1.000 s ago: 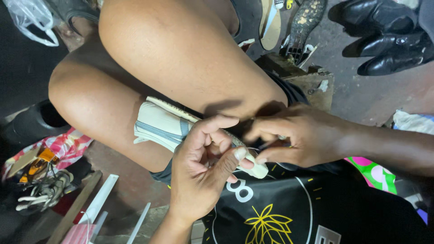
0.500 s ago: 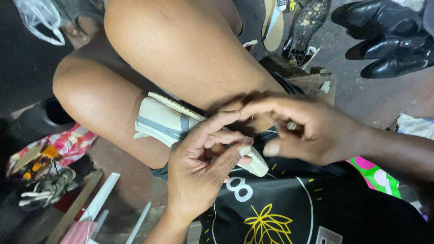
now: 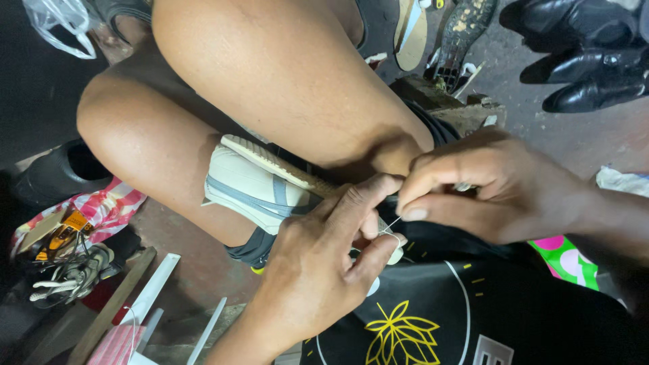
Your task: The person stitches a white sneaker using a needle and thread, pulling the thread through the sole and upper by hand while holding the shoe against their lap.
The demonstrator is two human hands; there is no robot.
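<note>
A cream and grey sneaker [image 3: 253, 189] is clamped sole-up between my bare knees, its toe end covered by my hands. My left hand [image 3: 324, 270] grips the toe of the shoe, with a thin white thread [image 3: 391, 227] looped over the index finger. My right hand [image 3: 487, 189] sits just to the right, fingertips pinched together on the thread at the edge of the sole. Whether a needle is between those fingers stays hidden. Both hands touch at the shoe's toe.
Black leather shoes [image 3: 588, 54] lie at the upper right, worn soles [image 3: 460, 40] at the top. A wooden block [image 3: 460, 108] sits behind my knee. Wooden strips [image 3: 155, 297] and a pink striped bag [image 3: 101, 209] lie on the left floor, a clear plastic bag [image 3: 57, 27] at the top left.
My right hand has moved up and left, from below the shoe's toe to over it. The left hand has kept its grip; the view has shifted slightly.
</note>
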